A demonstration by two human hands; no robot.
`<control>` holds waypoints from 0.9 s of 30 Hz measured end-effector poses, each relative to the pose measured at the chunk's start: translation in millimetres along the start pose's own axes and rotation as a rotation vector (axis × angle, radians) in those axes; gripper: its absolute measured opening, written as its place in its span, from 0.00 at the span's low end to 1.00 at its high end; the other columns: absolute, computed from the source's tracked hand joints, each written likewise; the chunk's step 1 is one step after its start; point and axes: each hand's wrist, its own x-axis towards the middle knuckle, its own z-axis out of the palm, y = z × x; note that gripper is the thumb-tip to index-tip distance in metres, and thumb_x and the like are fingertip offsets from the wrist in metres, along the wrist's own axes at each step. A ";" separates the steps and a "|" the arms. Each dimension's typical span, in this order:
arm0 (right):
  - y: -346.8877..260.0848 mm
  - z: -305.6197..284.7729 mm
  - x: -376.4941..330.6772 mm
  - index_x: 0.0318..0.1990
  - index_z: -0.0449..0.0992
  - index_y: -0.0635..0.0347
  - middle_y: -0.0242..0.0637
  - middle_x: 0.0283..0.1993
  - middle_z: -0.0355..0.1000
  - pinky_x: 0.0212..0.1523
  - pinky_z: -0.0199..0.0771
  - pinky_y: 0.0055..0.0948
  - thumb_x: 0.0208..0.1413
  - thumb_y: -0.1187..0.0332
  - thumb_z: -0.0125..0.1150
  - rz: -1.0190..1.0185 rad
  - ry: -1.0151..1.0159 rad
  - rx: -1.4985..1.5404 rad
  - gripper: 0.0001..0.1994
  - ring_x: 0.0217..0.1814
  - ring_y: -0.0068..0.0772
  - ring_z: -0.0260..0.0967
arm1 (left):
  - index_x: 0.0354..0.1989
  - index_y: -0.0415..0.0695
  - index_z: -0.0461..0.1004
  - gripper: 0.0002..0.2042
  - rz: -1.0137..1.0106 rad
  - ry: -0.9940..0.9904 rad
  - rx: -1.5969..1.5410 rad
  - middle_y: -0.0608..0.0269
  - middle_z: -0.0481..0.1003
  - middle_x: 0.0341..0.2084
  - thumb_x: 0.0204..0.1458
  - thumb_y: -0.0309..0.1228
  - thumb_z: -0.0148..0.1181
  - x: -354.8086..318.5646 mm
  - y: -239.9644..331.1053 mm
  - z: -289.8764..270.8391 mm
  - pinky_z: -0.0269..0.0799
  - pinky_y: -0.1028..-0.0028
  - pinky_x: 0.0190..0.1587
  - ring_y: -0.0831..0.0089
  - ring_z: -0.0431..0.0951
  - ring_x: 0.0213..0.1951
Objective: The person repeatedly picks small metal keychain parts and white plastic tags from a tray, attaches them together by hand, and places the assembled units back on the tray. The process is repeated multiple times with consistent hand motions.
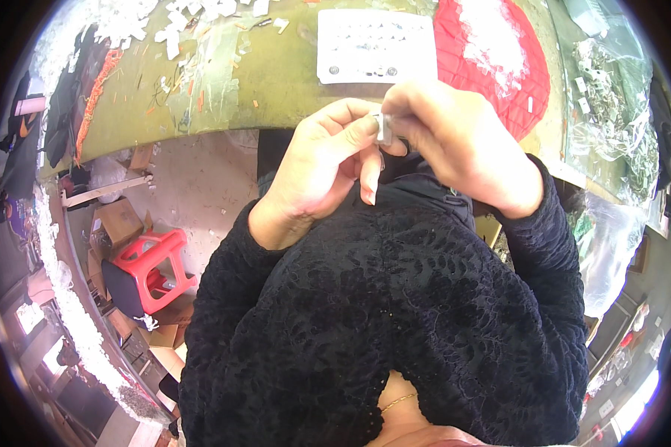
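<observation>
Above the front edge of the table, my left hand (317,153) and my right hand (455,134) meet at their fingertips. Between them is a small whitish, partly see-through plastic piece (383,130). The left thumb and index finger pinch it from one side, while the other left fingers curl loosely below. My right fingers close on its other side and hide part of it. Just beyond the hands lies a white sheet (376,48) with rows of small marks or parts. To its right, a red quilted cloth (525,112) carries a heap of small clear-white pieces (493,41).
The greenish table (276,67) holds scattered white pieces (173,33) and orange scraps at the far left. Clear plastic bags of small parts (608,112) lie at the right. A red stool (156,268) and cardboard boxes (117,221) stand on the floor at left.
</observation>
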 end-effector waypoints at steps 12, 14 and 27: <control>3.5 3.9 -0.5 0.32 0.69 0.60 0.42 0.24 0.68 0.26 0.70 0.38 0.48 0.76 0.57 -0.232 0.068 -0.315 0.04 0.26 0.47 0.71 | 0.42 0.34 0.71 0.09 -0.001 0.016 0.047 0.54 0.77 0.26 0.63 0.29 0.51 1.3 4.7 -0.1 0.71 0.75 0.15 0.71 0.73 0.15; 2.7 3.0 -2.6 0.37 0.72 0.63 0.40 0.28 0.71 0.29 0.72 0.30 0.54 0.75 0.61 -0.128 0.115 -0.223 0.05 0.28 0.37 0.72 | 0.43 0.32 0.70 0.12 0.011 0.075 -0.007 0.53 0.76 0.26 0.62 0.31 0.50 -0.9 10.4 0.1 0.69 0.76 0.14 0.72 0.72 0.14; 9.3 49.0 -12.0 0.52 0.71 0.64 0.48 0.46 0.74 0.50 0.73 0.34 0.57 0.65 0.63 0.114 -0.043 0.395 0.18 0.50 0.42 0.73 | 0.35 0.44 0.62 0.06 0.021 -0.381 -0.544 0.64 0.66 0.26 0.60 0.31 0.50 -8.8 39.8 -9.4 0.72 0.74 0.33 0.78 0.62 0.10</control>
